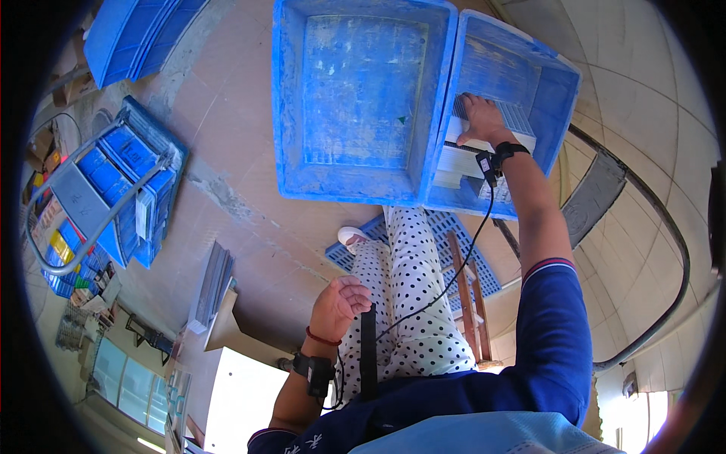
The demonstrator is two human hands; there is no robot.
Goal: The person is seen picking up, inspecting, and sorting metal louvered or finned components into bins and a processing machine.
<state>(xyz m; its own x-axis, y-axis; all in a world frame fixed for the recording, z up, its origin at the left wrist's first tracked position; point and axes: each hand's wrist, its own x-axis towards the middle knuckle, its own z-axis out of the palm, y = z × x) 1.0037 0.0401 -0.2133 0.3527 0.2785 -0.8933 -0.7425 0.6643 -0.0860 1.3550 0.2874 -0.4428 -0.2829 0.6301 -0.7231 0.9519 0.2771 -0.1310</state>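
My right hand (482, 121) reaches into the right-hand blue crate (556, 106). It lies with spread fingers on top of a stack of white pieces (520, 138) with grey ribbed upper faces. Whether the fingertips grip an edge of the stack is hard to see. Lower white pieces (448, 180) sit in the near part of that crate. My left hand (340, 309) hovers over my lap, its fingers loosely bent and nothing visible in them. Beside its fingertips is the end of a black strap (368, 348).
Left of the crate in use stands a second blue crate (363, 98), a small green scrap in it. A trolley (76, 197) carrying blue crates is at far left. Below lie a blue slatted pallet (475, 261) and a wooden frame (470, 306). A black metal bar (681, 234) curves at right.
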